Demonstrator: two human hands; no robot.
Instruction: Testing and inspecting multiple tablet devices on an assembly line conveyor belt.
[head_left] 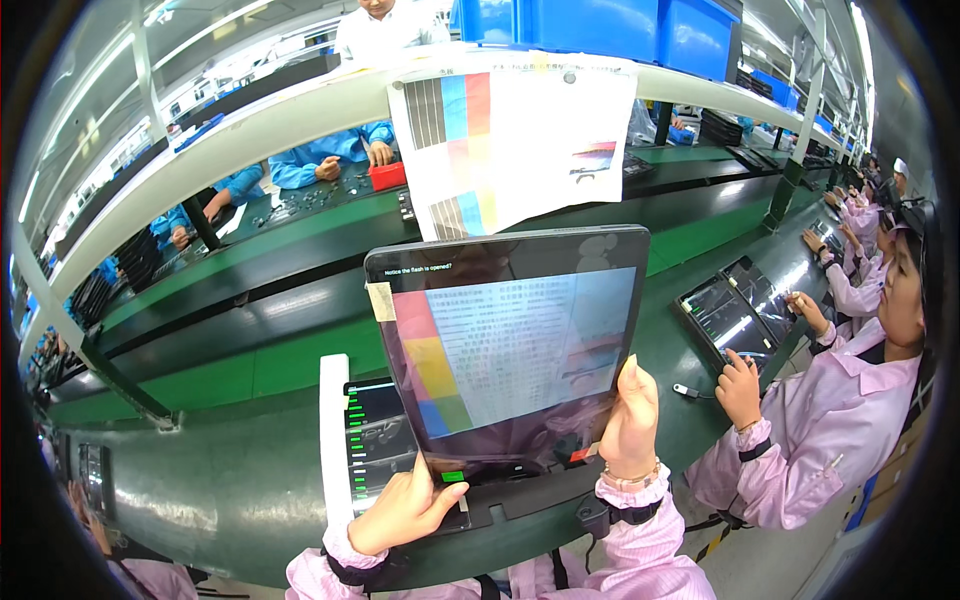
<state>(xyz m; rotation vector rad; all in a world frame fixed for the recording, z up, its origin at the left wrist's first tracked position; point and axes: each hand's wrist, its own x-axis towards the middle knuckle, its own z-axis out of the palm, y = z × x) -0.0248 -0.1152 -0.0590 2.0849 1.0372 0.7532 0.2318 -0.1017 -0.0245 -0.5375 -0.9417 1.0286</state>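
A black tablet [520, 350] stands tilted up between my two hands, its lit screen showing a camera picture of a printed sheet with colour blocks. My left hand [408, 505] grips its lower left corner, the thumb over a small green button on the screen. Round the lower right edge, my right hand [630, 420] is closed, beside a small red sticker. Behind the tablet hangs a paper chart [520, 140] with grey, blue, red and yellow blocks. Partly hidden under my left hand, another tablet [378, 430] with green bars on its screen lies on the bench next to a white strip [334, 440].
A green bench [230, 480] runs across. To the right, a co-worker in pink [830, 420] handles tablets [740, 310] by a white cable plug [686, 391]. Blue bins [600, 30] sit on the white shelf [290, 105]; people in blue sleeves work beyond the conveyor [240, 330].
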